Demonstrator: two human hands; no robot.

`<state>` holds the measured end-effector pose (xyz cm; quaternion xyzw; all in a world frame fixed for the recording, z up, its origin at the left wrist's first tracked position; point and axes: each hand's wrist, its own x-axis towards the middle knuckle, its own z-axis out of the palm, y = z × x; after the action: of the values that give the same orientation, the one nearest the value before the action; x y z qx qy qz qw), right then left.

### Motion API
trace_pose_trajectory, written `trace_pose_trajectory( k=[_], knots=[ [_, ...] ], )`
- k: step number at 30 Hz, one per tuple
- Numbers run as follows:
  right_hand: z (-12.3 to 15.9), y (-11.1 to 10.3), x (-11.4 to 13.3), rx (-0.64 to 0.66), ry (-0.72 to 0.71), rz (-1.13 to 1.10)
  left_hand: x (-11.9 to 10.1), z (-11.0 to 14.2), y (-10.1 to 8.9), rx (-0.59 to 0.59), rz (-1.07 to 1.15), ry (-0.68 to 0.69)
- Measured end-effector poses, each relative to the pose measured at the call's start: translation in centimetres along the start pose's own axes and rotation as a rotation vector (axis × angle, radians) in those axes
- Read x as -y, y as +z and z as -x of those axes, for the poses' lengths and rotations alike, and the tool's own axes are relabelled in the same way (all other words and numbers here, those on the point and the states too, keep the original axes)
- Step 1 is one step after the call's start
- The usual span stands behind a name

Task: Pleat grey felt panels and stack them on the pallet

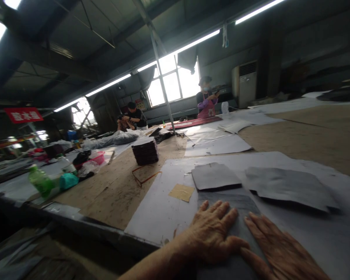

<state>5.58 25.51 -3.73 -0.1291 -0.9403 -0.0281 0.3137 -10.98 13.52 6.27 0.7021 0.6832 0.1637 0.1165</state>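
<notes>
My left hand (214, 231) lies flat on a dark grey sheet (246, 203), fingers spread and pointing away from me. Beside it, my right hand (280, 247) also rests flat, with its fingers stretched out along the right side of the same sheet. The two thumbs come close together over the sheet. Just beyond it sits a stack of grey cut pieces (216, 177). Farther right is another pile of larger grey pieces (291, 188). A small tan square (181, 193) lies left of my left hand. Nothing is gripped in either hand.
White paper (151, 206) covers this part of the table. A tall stack of dark pieces (146, 151) stands farther back near an orange-brown loop (141, 181). At left are a green bottle (41, 181) and a pink basket (97, 158). Two people work beyond a pole (165, 89).
</notes>
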Motion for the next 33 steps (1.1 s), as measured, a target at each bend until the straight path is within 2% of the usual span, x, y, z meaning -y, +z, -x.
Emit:
trace_pose_trajectory(
  k=[3,5,8,12,14,16,19,23,27,33],
  knots=[
    [-1.9,-4.0,2.4,0.310,0.277,-0.024,0.2,0.0,0.6,0.019,-0.065,-0.071],
    [-3.2,-5.9,3.6,0.442,0.346,-0.079,0.6,-0.1,1.0,0.022,-0.101,-0.080],
    [-4.2,-7.7,4.2,0.536,0.389,-0.162,1.2,-0.2,1.4,0.024,-0.132,-0.051],
    [-4.4,-9.0,3.1,0.490,0.394,-0.220,1.3,0.1,1.6,-0.006,-0.153,-0.040],
    [-4.7,-9.0,1.8,0.414,0.380,-0.118,1.2,0.1,1.6,-0.010,-0.157,-0.046],
    [-5.1,-8.7,0.0,0.342,0.358,0.076,1.2,0.0,1.6,0.001,-0.162,-0.056],
    [-6.1,-8.1,-3.3,0.300,0.328,0.265,1.1,-0.2,1.5,0.027,-0.162,-0.070],
    [-7.5,-7.3,-6.9,0.346,0.257,0.297,1.1,-0.2,1.4,0.045,-0.144,-0.087],
    [-8.1,-6.5,-8.9,0.427,0.193,0.303,1.2,-0.1,1.4,0.048,-0.131,-0.094],
    [-8.7,-5.3,-12.4,0.518,0.235,0.289,1.3,0.0,1.2,0.031,-0.139,-0.042]
  ],
)
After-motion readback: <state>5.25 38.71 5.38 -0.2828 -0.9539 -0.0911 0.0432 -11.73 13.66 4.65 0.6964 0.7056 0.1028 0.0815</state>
